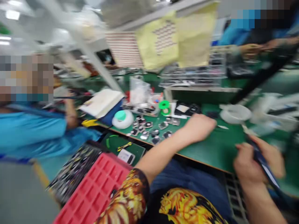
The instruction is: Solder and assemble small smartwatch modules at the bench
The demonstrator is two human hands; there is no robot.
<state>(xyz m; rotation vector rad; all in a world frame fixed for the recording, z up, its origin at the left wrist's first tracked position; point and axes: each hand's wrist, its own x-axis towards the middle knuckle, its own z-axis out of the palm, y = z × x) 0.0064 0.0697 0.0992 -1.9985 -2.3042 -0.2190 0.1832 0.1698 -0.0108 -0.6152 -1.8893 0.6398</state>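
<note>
My left hand (201, 127) is closed above the green mat (198, 152), knuckles up, its fingertips turned away from view. Just right of it shows a small pale pointed piece (223, 127); I cannot tell whether the hand holds it. My right hand (251, 165) is wrapped round the dark blue handle of what looks like a soldering iron (263, 165), slanting with its pale tip up and left. Motion blurs both hands. Several small dark parts in clear cases (149, 125) lie left of my left hand, near a green spool (164, 107).
A white bottle with a green cap (121, 119) stands left. A red compartment tray (93, 193) lies beside my left arm, next to a box of dark parts (77, 171). A round white dish (235, 114) sits behind my hands. Co-workers sit left (30, 130) and across (235, 34).
</note>
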